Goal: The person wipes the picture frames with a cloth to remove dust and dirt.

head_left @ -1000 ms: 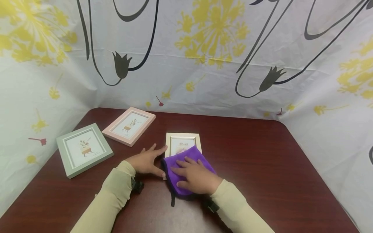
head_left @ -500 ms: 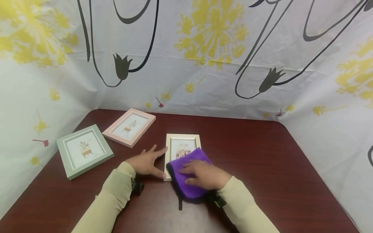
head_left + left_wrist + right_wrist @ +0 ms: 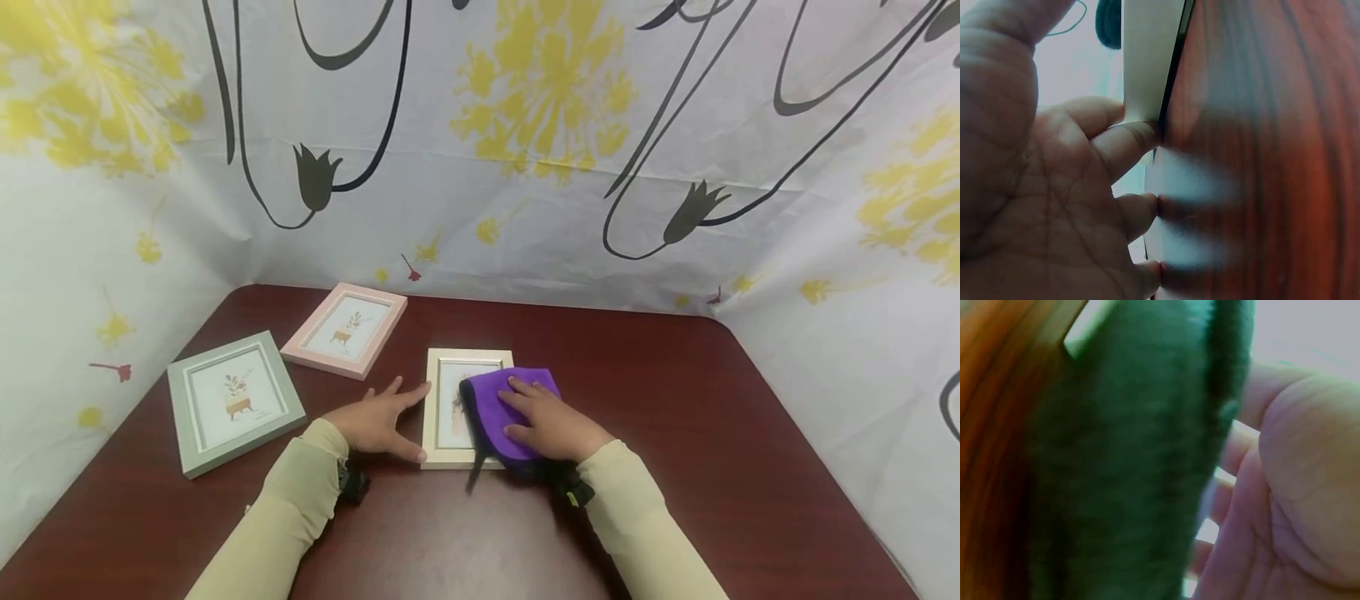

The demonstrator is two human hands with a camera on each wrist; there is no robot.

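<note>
A cream picture frame [image 3: 431,417] lies flat on the dark red table. With spread fingers, my left hand [image 3: 372,423] touches its left edge, the thumb near the lower left corner. In the left wrist view, fingertips [image 3: 1138,134] meet the frame's side [image 3: 1150,62] and the tabletop. My right hand [image 3: 557,423] rests fingers extended on a purple cloth [image 3: 498,417] with a dark edge and a small loop. The cloth covers the frame's right part. In the right wrist view, the blurred cloth [image 3: 1122,462] hides part of the hand.
A green picture frame [image 3: 180,400] lies at the left of the table [image 3: 645,375]. Behind it is a pink picture frame [image 3: 315,361], close to its corner. A white patterned sheet [image 3: 420,183] stands around the table's back and sides.
My right hand has slid the purple cloth rightward, and over the last half second also away from me, uncovering more of the cream frame's left part. The left hand stays at the frame's edge.
</note>
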